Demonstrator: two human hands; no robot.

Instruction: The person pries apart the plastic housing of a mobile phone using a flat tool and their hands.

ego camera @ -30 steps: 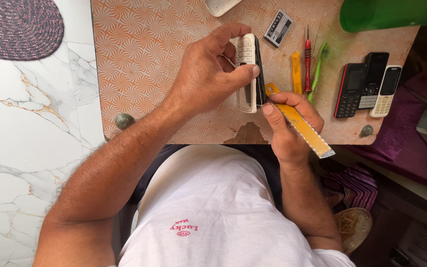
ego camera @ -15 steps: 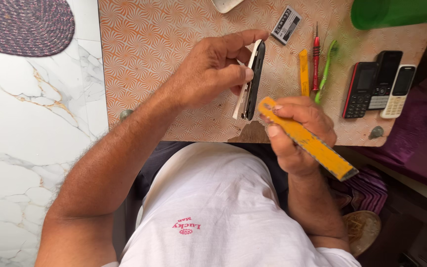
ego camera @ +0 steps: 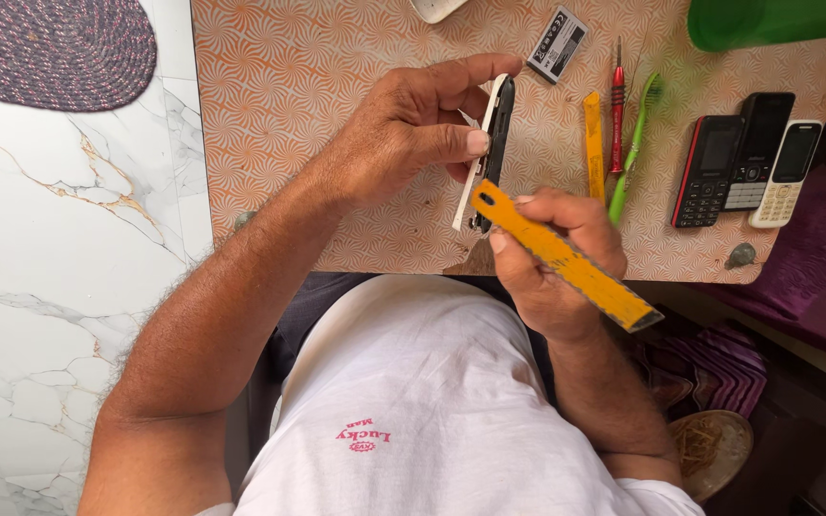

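While the left hand [ego camera: 403, 134] pinches a phone [ego camera: 491, 143] edge-on, right hand [ego camera: 552, 258] tight around a yellow ruler [ego camera: 566, 260]

A white marble floor [ego camera: 50, 287] with tan veins fills the left of the frame. A woven purple rug [ego camera: 50, 43] lies upper left. An orange-patterned table [ego camera: 289, 96] spans the top.

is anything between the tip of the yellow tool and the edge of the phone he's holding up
Nothing visible. The right hand holds the flat yellow pry tool with its rounded end right at the lower edge of the small phone, which the left hand grips edge-on above the patterned table. Whether the end touches the phone cannot be told.
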